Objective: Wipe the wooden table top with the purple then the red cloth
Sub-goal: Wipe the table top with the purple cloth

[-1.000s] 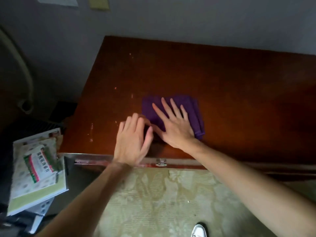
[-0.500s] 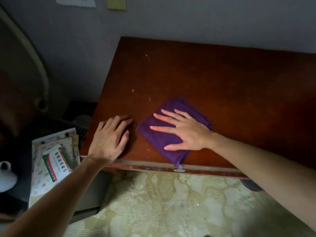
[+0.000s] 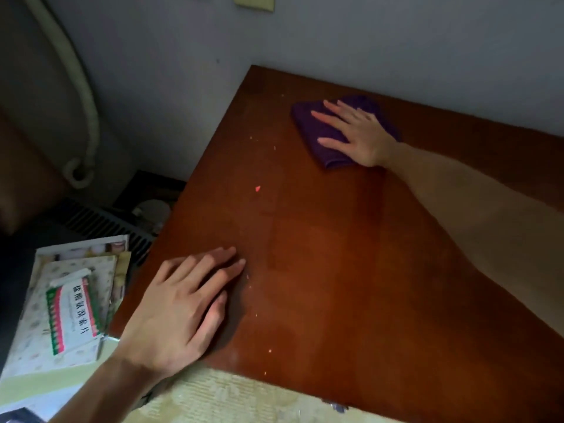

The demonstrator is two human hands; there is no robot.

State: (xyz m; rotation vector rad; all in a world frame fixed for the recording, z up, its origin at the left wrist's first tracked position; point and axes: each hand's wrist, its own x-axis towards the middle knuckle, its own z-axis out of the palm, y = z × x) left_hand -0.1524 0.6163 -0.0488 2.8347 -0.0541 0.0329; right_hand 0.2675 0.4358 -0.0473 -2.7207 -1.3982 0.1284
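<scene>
Toward the far left corner of the reddish-brown wooden surface (image 3: 351, 254), close to the grey wall (image 3: 366, 41): lying folded, purple cloth (image 3: 314, 129), pinned flat under the right hand (image 3: 357, 132). Pressing down with an open palm, fingers (image 3: 328, 114) spread and stretched toward the left edge, gripping nothing, only bearing on the fabric; forearm reaching in from the right side. Resting palm-down near the front left corner, well apart from the cloth: left hand (image 3: 180, 312), fingers extended and loosely together, holding nothing, wrist hanging past the edge. Lying scattered between the two hands: pale crumbs (image 3: 270, 351) and one small pink fleck (image 3: 258, 188). Sitting below and just left of the surface: stack of papers and booklets (image 3: 61, 315), topped by a white medicine box with green and pink bands and printed characters (image 3: 73, 315). Running down the wall at far left: pale curved pipe (image 3: 82, 96). Showing under the front edge: yellowish patterned floor (image 3: 229, 398). Red cloth not appearing anywhere in view.
</scene>
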